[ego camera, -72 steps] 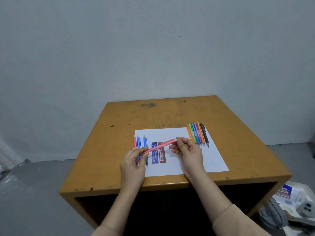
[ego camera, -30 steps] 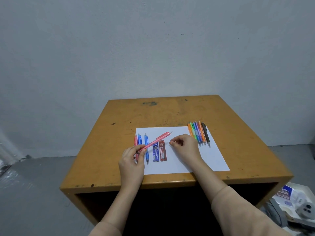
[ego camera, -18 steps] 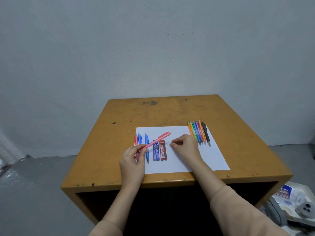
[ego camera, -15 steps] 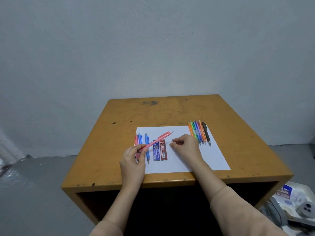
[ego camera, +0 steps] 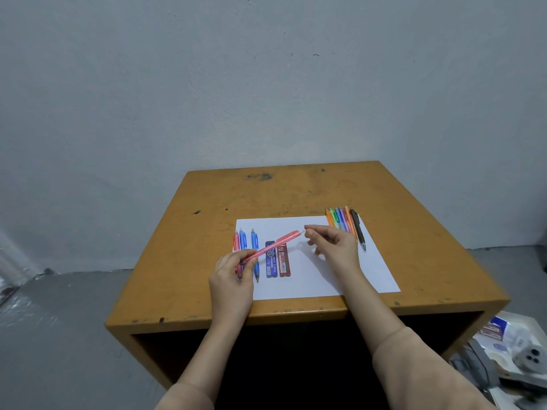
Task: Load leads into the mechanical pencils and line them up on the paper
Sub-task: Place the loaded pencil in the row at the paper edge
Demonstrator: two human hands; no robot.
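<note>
Right hand (ego camera: 334, 247) now off paper (ego camera: 313, 279), at end of pink pencil (ego camera: 276, 246)

Blue lead case (ego camera: 270, 259), on your paper: reads "PENCIL LEAD" lengthwise; brand word beside it unclear. Red lead case (ego camera: 284, 260): apparently "2B"; remainder too small to read.

Right hand (ego camera: 331, 245) pinch: perhaps a lead (ego camera: 304, 232), too small to tell.
Pink pencil (ego camera: 275, 247) lower end: hidden in left hand (ego camera: 232, 281).
Floor clutter (ego camera: 509, 350), 4 o'clock: cut off by the edge.
</note>
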